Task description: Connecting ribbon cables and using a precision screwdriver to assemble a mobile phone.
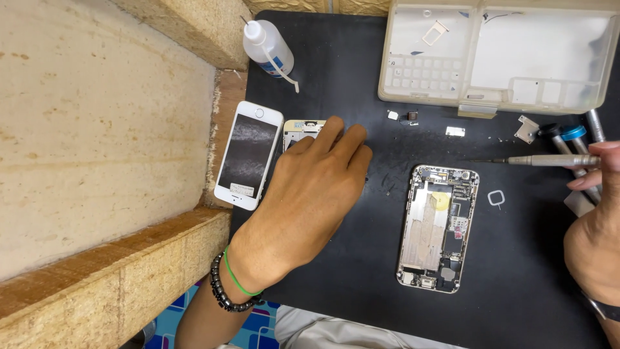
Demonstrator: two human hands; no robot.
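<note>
left hand (320, 184) lies flat on black mat (336, 84), covering a metal part (302, 128); right hand (597, 226) grips a screwdriver (549, 159) beside opened phone chassis (438, 227).

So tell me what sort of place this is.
Probably a phone repair bench: an opened phone chassis lies on a black work mat, a detached white screen beside it, a clear parts tray behind, and the right hand holds a precision screwdriver.

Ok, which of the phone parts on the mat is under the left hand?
The small framed panel beside the white screen; the left hand covers it, while the opened chassis lies apart.
</note>
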